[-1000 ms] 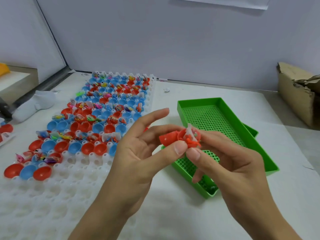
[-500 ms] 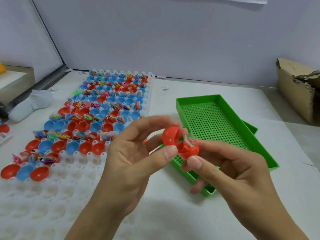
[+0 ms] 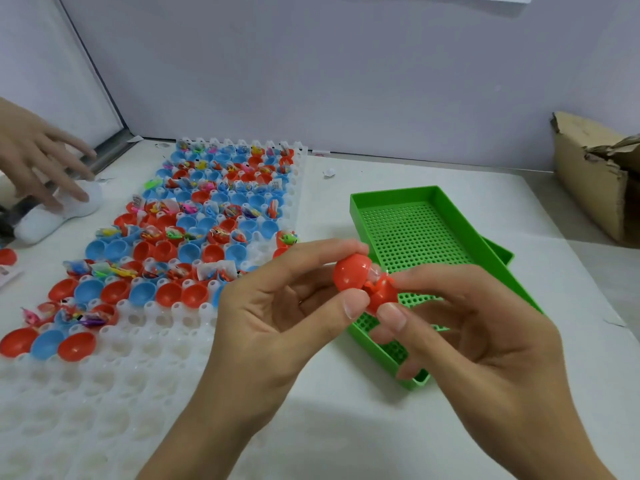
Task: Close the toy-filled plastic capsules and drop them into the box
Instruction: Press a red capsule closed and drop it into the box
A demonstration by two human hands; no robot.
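Since half a second ago, another person's hand (image 3: 38, 161) has come into view at the far left, fingers spread over a white sock-like cloth (image 3: 57, 213), and the domed red lid half of the capsule has swung closer over its filled half.

The red plastic capsule (image 3: 363, 284) is held in the air between both hands, just above the near left corner of the green perforated plastic box (image 3: 446, 209). The left hand (image 3: 287, 306) pinches the rounded lid half between thumb and forefinger, other fingers loosely curled. The right hand (image 3: 478, 327) pinches the lower half between thumb and fingers; a bit of clear wrapping and an orange toy part show at the seam (the halves are not yet shut together).

To the left lies the white moulded plastic tray (image 3: 138, 375), its far rows packed with open red and blue capsule halves (image 3: 194, 237), many holding small wrapped toys. A torn brown cardboard carton (image 3: 595, 181) stands at the far right on the white table (image 3: 346, 427).
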